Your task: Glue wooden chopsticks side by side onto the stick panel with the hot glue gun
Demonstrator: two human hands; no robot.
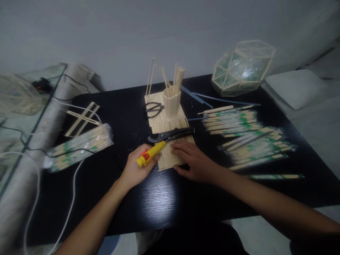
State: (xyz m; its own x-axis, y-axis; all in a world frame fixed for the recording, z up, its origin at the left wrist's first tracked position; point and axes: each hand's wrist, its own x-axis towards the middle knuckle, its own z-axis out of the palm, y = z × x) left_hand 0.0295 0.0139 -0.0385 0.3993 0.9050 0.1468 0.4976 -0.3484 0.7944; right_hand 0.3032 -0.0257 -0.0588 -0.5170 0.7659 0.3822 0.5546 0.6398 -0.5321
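My left hand (138, 166) is closed around what looks like a yellow glue gun (152, 153) with a red patch, its nose pointing right and away from me. Beneath it lies a flat mat of side-by-side wooden sticks (168, 154). Over the mat's right edge rests my right hand (195, 161), fingers stretched out and nothing visible in them. Just beyond both hands, black pruning shears (171, 135) lie across the mat. Farther back, a stick-built cup (171, 104) holding loose sticks stands on a pale wooden base (155, 120), beside black-handled scissors (154, 109).
Bundles of wrapped chopsticks (233, 120) lie on the black table (127, 117) at right; another wrapped bundle (82, 145) lies at left, near a small stick frame (83, 118). A faceted stick-and-film shape (244, 67) stands at back right. A white cord (73, 194) loops at left.
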